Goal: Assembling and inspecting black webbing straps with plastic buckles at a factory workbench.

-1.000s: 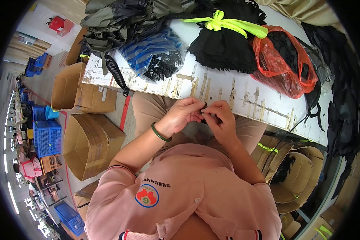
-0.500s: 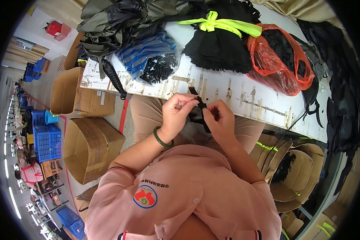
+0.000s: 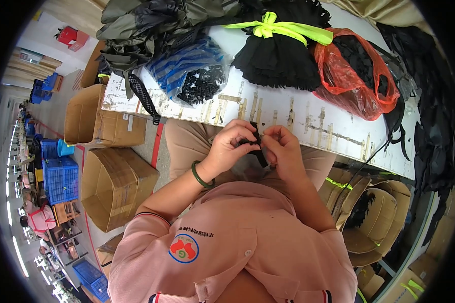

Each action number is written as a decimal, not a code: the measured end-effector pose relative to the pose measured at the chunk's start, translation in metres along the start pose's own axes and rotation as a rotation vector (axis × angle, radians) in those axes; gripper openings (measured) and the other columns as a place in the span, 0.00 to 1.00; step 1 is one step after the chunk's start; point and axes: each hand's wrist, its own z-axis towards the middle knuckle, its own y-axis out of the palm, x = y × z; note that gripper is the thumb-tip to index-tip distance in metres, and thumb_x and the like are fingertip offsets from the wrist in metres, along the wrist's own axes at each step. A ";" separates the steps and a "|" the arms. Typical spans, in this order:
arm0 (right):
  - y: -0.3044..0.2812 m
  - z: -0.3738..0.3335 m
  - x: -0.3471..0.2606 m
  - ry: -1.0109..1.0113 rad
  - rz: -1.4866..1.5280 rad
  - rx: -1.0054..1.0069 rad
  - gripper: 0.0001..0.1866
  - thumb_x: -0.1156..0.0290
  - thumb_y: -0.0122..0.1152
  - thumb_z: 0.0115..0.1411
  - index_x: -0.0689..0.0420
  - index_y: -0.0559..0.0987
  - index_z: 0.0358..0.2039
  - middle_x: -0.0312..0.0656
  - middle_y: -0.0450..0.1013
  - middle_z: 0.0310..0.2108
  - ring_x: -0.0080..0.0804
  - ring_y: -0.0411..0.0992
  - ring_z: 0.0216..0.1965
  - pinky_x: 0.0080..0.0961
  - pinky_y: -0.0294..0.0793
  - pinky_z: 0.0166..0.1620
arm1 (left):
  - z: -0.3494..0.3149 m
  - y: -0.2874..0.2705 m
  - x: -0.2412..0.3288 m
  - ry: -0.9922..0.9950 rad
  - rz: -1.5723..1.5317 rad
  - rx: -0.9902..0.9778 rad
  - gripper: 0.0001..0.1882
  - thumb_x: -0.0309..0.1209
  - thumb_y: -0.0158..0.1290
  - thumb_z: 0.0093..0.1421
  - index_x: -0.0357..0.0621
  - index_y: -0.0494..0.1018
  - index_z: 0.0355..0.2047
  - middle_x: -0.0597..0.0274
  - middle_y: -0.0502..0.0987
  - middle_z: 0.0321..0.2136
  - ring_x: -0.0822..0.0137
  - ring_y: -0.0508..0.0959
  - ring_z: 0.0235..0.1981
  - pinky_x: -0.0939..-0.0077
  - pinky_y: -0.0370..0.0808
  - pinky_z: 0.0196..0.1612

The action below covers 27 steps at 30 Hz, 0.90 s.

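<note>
Black strap (image 3: 258, 138) sits near bench (image 3: 304, 103) edge between left hand (image 3: 231, 145), gripping it, and right hand (image 3: 286, 153), pinched just beside, can't tell on what; long axis runs roughly front-to-back.

I can't see all of the black strap (image 3: 261, 158), since the curled fingers of the left hand (image 3: 231, 147) cover part of it, and whether the right hand (image 3: 287, 152) pinches anything between its fingertips I couldn't say. The small black pieces (image 3: 201, 85) in the clear bag lie too jumbled to make out their shape. Red film veils some of the black stuff inside the red bag (image 3: 338, 96). The dark green fabric heap (image 3: 136, 30) and the fringed black stack (image 3: 278, 65) both run out of sight at the top. The seated person's knees disappear beneath the white table (image 3: 338, 116).
</note>
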 end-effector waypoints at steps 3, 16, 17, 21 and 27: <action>-0.010 0.000 -0.013 0.063 -0.035 -0.133 0.05 0.70 0.57 0.60 0.58 0.74 0.33 0.30 0.69 0.23 0.11 0.62 0.21 0.10 0.56 0.21 | 0.005 -0.007 0.009 0.032 0.289 -0.187 0.10 0.13 0.59 0.46 0.38 0.74 0.29 0.58 0.73 0.37 0.69 0.75 0.36 0.78 0.76 0.37; -0.032 0.014 -0.001 0.057 0.169 -0.043 0.05 0.73 0.61 0.56 0.57 0.73 0.30 0.28 0.64 0.17 0.12 0.55 0.13 0.12 0.50 0.16 | 0.001 -0.008 0.026 0.094 0.370 -0.497 0.11 0.18 0.61 0.46 0.41 0.74 0.30 0.58 0.73 0.38 0.63 0.75 0.39 0.71 0.73 0.41; -0.031 0.014 0.002 0.057 0.169 -0.045 0.05 0.73 0.61 0.56 0.57 0.73 0.30 0.28 0.64 0.17 0.12 0.55 0.13 0.12 0.50 0.16 | -0.004 -0.010 0.017 -0.059 -0.006 -0.417 0.11 0.20 0.58 0.50 0.40 0.73 0.34 0.57 0.73 0.39 0.63 0.75 0.40 0.70 0.72 0.43; -0.024 0.014 0.009 -0.038 0.298 -0.096 0.05 0.75 0.60 0.57 0.58 0.73 0.32 0.30 0.65 0.17 0.13 0.56 0.13 0.12 0.50 0.16 | -0.001 -0.005 0.001 -0.656 -0.765 -0.172 0.14 0.31 0.51 0.61 0.37 0.68 0.45 0.54 0.73 0.43 0.62 0.75 0.42 0.67 0.72 0.46; -0.018 0.004 -0.002 -0.021 0.201 -0.180 0.06 0.78 0.58 0.56 0.59 0.75 0.36 0.32 0.68 0.19 0.17 0.63 0.16 0.13 0.58 0.20 | -0.003 0.012 -0.007 -0.740 -0.907 -0.430 0.21 0.38 0.51 0.61 0.35 0.67 0.48 0.53 0.74 0.41 0.62 0.75 0.40 0.66 0.72 0.45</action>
